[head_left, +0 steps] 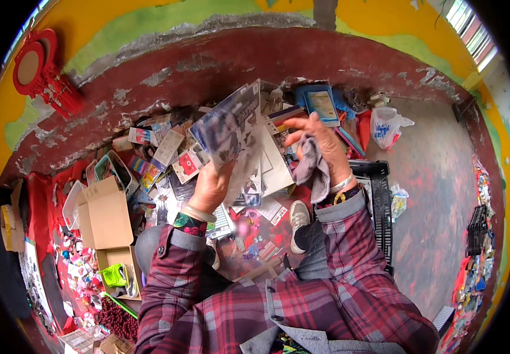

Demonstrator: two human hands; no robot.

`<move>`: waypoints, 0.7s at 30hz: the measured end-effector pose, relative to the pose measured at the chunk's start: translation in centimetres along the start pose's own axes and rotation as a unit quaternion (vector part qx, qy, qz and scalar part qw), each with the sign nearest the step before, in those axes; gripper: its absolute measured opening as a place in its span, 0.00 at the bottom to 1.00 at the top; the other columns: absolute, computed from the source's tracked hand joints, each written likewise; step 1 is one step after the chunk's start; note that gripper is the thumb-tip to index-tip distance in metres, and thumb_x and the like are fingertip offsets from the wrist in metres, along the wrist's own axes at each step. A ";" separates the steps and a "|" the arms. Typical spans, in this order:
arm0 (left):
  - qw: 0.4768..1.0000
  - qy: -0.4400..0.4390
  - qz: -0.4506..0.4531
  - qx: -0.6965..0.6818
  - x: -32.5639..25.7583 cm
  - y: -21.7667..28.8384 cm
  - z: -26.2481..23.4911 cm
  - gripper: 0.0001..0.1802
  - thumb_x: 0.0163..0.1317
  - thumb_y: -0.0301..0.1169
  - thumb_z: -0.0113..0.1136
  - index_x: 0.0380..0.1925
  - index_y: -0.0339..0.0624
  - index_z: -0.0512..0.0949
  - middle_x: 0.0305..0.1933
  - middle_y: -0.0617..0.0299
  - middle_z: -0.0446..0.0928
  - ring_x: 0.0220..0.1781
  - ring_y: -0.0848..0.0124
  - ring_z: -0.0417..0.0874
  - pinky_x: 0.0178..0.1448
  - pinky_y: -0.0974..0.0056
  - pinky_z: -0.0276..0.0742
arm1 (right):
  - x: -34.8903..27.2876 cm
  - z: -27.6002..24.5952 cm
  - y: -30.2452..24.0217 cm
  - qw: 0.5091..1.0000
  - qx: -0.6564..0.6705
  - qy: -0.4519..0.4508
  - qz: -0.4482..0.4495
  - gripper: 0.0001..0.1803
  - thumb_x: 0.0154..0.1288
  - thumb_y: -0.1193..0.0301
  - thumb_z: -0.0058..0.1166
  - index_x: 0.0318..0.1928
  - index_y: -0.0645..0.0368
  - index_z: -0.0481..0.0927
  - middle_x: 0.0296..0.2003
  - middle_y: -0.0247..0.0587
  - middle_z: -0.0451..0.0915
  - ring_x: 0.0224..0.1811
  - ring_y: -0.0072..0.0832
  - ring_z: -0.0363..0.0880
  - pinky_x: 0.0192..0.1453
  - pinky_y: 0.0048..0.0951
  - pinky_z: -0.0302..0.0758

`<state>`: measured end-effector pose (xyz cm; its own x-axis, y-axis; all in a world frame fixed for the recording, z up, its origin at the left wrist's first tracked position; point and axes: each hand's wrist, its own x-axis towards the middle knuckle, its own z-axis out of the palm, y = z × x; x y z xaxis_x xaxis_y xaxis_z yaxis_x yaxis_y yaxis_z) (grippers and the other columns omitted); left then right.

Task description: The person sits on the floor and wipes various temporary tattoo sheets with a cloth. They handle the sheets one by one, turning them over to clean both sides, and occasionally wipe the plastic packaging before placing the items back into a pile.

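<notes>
Glossy, thin and probably slippery, the plastic-wrapped card pack (226, 127) was pinched at its lower edge by the left hand (211, 189), while the right hand (320, 144) clutched a soft grey cloth (311, 165).

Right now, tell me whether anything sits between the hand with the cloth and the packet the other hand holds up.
Nothing visible does. The right hand grips a grey cloth just beside the shiny flat packet held up by the left hand; only open air separates them, above the pile of packets.
</notes>
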<state>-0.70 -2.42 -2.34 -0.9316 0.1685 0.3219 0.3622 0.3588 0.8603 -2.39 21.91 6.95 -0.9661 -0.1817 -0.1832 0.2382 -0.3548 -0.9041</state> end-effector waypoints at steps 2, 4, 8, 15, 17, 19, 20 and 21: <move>0.981 0.005 0.098 0.166 -0.3 0.0 0.3 0.20 0.57 0.18 0.51 0.52 0.32 0.71 0.49 0.43 0.74 0.50 0.52 0.76 0.51 0.58 0.73 | -0.3 1.0 0.3 0.998 -0.003 -0.014 0.054 0.33 0.62 0.43 0.49 0.45 0.65 0.74 0.24 0.34 0.78 0.18 0.14 0.69 0.21 0.17 0.66; 0.955 -0.018 0.173 0.239 -0.3 -1.1 0.4 0.26 0.51 0.17 0.49 0.54 0.32 0.70 0.54 0.45 0.71 0.54 0.52 0.73 0.57 0.58 0.72 | -0.1 0.9 0.6 0.996 -0.003 -0.028 0.082 0.31 0.62 0.43 0.50 0.41 0.64 0.76 0.25 0.34 0.78 0.18 0.14 0.70 0.21 0.17 0.67; 0.930 -0.060 0.197 0.306 -0.3 -0.7 0.2 0.29 0.50 0.19 0.52 0.56 0.30 0.67 0.58 0.45 0.68 0.57 0.52 0.71 0.60 0.59 0.70 | 0.3 -0.5 1.0 0.996 -0.018 -0.049 0.073 0.20 0.63 0.54 0.53 0.33 0.62 0.79 0.27 0.37 0.78 0.24 0.18 0.74 0.29 0.20 0.70; 0.981 0.030 -0.003 0.192 0.3 -1.6 -1.7 0.49 0.44 0.47 0.72 0.60 0.28 0.61 0.59 0.39 0.67 0.61 0.49 0.69 0.63 0.58 0.64 | 1.4 -3.1 1.7 0.997 0.027 0.071 0.031 0.07 0.61 0.68 0.54 0.33 0.59 0.78 0.27 0.32 0.77 0.28 0.19 0.74 0.33 0.21 0.70; 0.973 0.123 -0.055 0.189 0.9 -2.4 -3.0 0.51 0.50 0.57 0.63 0.62 0.27 0.58 0.60 0.36 0.65 0.63 0.50 0.68 0.64 0.58 0.64 | 1.2 -3.2 0.7 0.992 0.069 0.108 0.005 0.07 0.63 0.67 0.53 0.31 0.57 0.74 0.23 0.32 0.74 0.22 0.21 0.72 0.27 0.23 0.70; 0.968 0.193 -0.099 0.123 0.8 -3.0 -3.3 0.38 0.61 0.53 0.53 0.56 0.26 0.66 0.48 0.37 0.75 0.50 0.53 0.78 0.52 0.59 0.72 | 1.1 -3.2 0.4 0.982 0.109 0.155 -0.002 0.11 0.66 0.64 0.51 0.28 0.54 0.70 0.20 0.33 0.72 0.19 0.23 0.72 0.24 0.26 0.70; 0.965 0.211 -0.119 0.104 0.6 -3.8 -3.4 0.34 0.65 0.51 0.50 0.53 0.26 0.69 0.42 0.39 0.78 0.43 0.55 0.81 0.46 0.59 0.75 | 1.4 -3.4 0.8 0.984 0.137 0.114 -0.004 0.12 0.66 0.63 0.50 0.28 0.54 0.70 0.20 0.33 0.72 0.18 0.23 0.72 0.23 0.26 0.69; 0.970 0.190 -0.140 0.062 0.5 -4.9 -3.2 0.34 0.67 0.52 0.46 0.51 0.25 0.70 0.36 0.42 0.79 0.38 0.59 0.81 0.41 0.60 0.75 | 1.7 -3.7 1.3 0.984 0.164 0.072 -0.005 0.13 0.67 0.61 0.50 0.28 0.54 0.69 0.19 0.34 0.72 0.18 0.24 0.71 0.23 0.26 0.69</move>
<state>-3.06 -7.08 -5.14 -0.9291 -0.2933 0.2255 0.0728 0.4525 0.8888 -4.12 24.52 3.98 -0.9670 -0.0527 -0.2491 0.2246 -0.6374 -0.7371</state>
